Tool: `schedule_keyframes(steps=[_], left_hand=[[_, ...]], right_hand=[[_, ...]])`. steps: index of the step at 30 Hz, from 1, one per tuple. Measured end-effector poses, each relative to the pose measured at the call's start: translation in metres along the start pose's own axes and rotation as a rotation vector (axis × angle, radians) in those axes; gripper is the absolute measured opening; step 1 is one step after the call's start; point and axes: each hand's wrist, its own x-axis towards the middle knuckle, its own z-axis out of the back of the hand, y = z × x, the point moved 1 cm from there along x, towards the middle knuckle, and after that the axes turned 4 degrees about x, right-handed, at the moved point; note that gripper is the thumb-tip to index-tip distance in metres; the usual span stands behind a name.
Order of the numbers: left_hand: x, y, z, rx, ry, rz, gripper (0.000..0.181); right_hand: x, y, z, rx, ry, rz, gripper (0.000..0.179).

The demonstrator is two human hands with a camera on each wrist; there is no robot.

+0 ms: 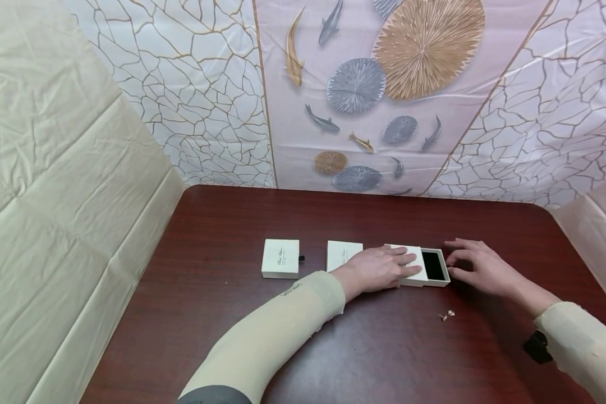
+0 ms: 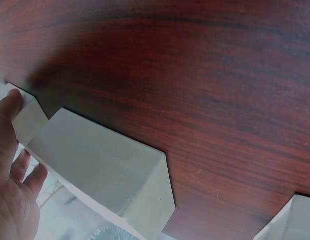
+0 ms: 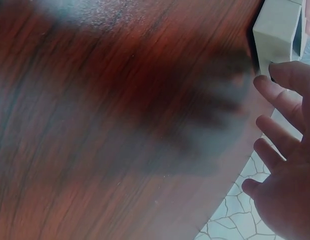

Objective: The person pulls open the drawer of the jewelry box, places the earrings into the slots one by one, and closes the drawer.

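A small white drawer box lies on the table with its tray slid partly out to the right, showing a black lining. My left hand holds the box's outer sleeve, fingers spread over the top and thumb at the near side. At the tray's outer end, my right hand pinches the short black pull tab between thumb and forefinger; its other fingers are spread. Two tiny stud earrings lie on the table in front of the box.
A second white box stands left of the opened one, partly behind my left wrist. Farther left is a third white box with a black tab on its right side. The dark red table meets a patterned cloth at the back.
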Motion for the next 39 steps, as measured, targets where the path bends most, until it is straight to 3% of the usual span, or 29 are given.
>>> schedule_keyframes(steps=[8,20,28,34,39], left_hand=[[0.000,0.000,0.000,0.007,-0.009,-0.002,0.057],[-0.001,0.000,0.000,0.020,-0.003,-0.003,0.058],[0.000,-0.002,0.002,0.035,-0.002,0.002,0.058],[0.000,-0.002,0.002,0.033,-0.002,0.003,0.057],[0.000,-0.002,0.002,0.033,0.009,0.009,0.057]], right_hand=[[-0.016,0.004,0.008,0.010,-0.025,-0.016,0.024],[-0.038,0.015,0.003,-0.109,-0.061,0.063,0.030],[-0.057,0.021,-0.003,-0.147,-0.104,0.157,0.022],[-0.065,0.026,-0.013,-0.141,-0.133,0.242,0.063],[-0.066,0.030,-0.021,-0.157,-0.167,0.309,0.068]])
